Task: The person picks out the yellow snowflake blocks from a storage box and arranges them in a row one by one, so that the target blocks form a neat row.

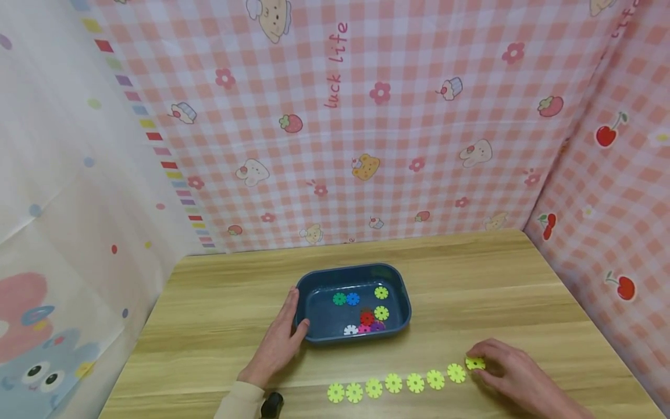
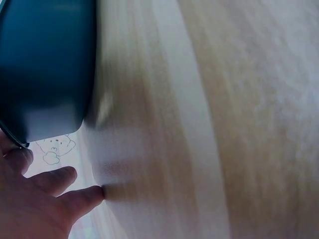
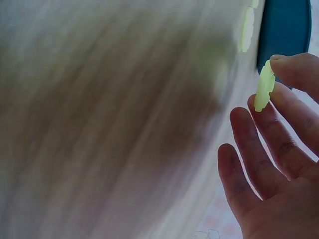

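My right hand (image 1: 515, 375) pinches a yellow-green notched plastic disc (image 3: 265, 87) between thumb and fingertips, at the right end of a row. That row (image 1: 394, 383) is made of several similar discs lying on the table. With its thumb at the front-left corner and its fingers along the outer left side, my left hand (image 1: 277, 340) holds a dark blue tray (image 1: 324, 339). Inside the tray lie a green disc (image 1: 339, 299), a blue disc (image 1: 353, 299), two yellow-green discs (image 1: 381, 313), a red disc (image 1: 367, 318), a white disc (image 1: 350, 330), and pink and purple ones.
The wood-grain table (image 1: 230, 302) meets a pink checked cloth (image 1: 335, 192) at the back. Printed cloths also hang at the left and right sides. A dark band (image 1: 271, 405) is at the left wrist, beside the pale sleeve (image 1: 239, 400).
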Motion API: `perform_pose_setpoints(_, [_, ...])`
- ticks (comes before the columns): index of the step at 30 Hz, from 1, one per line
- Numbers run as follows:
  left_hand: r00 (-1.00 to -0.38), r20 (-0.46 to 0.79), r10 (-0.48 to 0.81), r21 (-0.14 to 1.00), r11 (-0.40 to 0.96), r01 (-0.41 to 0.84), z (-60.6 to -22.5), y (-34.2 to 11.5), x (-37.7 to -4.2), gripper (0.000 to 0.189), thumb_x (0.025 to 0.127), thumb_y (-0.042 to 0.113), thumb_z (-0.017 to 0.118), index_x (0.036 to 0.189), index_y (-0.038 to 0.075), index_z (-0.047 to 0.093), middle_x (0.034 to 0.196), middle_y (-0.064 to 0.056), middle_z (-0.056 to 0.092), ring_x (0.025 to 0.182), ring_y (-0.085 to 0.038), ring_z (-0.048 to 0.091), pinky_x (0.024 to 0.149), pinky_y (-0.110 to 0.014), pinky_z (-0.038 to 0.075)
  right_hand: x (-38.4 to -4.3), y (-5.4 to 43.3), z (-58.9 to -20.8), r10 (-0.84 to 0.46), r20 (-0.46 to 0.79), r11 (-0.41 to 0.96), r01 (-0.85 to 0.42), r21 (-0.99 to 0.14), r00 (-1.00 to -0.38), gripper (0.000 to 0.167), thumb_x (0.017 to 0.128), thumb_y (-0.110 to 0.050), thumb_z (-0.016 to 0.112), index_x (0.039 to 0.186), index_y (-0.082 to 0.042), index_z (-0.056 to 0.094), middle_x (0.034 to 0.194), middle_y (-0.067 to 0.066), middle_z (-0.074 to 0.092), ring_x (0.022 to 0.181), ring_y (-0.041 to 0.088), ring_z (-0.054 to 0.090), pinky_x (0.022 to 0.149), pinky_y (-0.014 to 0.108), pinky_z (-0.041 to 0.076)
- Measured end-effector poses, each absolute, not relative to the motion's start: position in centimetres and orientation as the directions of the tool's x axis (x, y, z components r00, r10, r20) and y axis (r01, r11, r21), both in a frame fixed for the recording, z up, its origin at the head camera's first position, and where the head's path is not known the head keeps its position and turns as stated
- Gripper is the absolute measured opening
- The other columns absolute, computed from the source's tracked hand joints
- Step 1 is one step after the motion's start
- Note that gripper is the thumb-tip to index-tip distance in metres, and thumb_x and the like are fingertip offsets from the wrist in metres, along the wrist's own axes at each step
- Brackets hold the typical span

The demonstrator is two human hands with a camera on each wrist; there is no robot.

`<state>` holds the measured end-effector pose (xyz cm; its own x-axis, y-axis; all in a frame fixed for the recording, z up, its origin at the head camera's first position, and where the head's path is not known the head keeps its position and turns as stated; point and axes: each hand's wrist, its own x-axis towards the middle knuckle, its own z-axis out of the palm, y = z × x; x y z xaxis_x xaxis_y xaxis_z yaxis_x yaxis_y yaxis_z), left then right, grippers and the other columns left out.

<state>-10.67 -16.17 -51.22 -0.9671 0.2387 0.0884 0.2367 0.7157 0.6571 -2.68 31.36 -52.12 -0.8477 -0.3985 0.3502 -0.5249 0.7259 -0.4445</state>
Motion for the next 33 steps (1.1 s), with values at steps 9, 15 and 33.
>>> perform_pose_setpoints(9, [-0.968,0.086,0.237,0.66,0.714,0.233,-51.3,-16.2,-10.8,0.074,0.108,0.027,0.055,0.166,0.004,0.016,0.173,-0.01,0.012,0.157,-0.029,0.019,0.125,-0.05,0.023,-2.9,31.6,-52.6,-0.439,0.327,0.691,-0.547,-0.473,-0.837,0.029,0.08,-0.01,0.088,0.102,-0.024,0.074,0.102,-0.013,0.068,0.092,0.004,0.063,0.081,0.007,0.045])
perform_pose_setpoints(15, [-0.968,0.083,0.237,0.663,0.713,0.231,-51.3,-16.2,-10.7,0.074,0.108,0.027,0.055,0.166,0.004,0.016,0.173,-0.009,0.012,0.157,-0.028,0.019,0.125,-0.049,0.023,-2.8,31.7,-52.3,-0.444,0.274,0.716,-0.522,-0.465,-0.853,0.029,0.082,-0.011,0.086,0.103,-0.027,0.074,0.104,-0.016,0.067,0.095,0.003,0.063,0.079,0.018,0.053])
perform_pose_setpoints(33, [-0.968,0.1,0.231,0.654,0.718,0.239,-51.3,-16.1,-10.7,0.073,0.107,0.027,0.056,0.165,0.004,0.017,0.173,-0.012,0.015,0.157,-0.028,0.019,0.125,-0.049,0.023,-3.7,30.0,-49.4,-0.37,0.401,0.735,-0.528,-0.425,-0.838,0.032,0.081,-0.007,0.086,0.108,-0.021,0.076,0.108,-0.011,0.074,0.099,0.006,0.069,0.085,0.009,0.049])
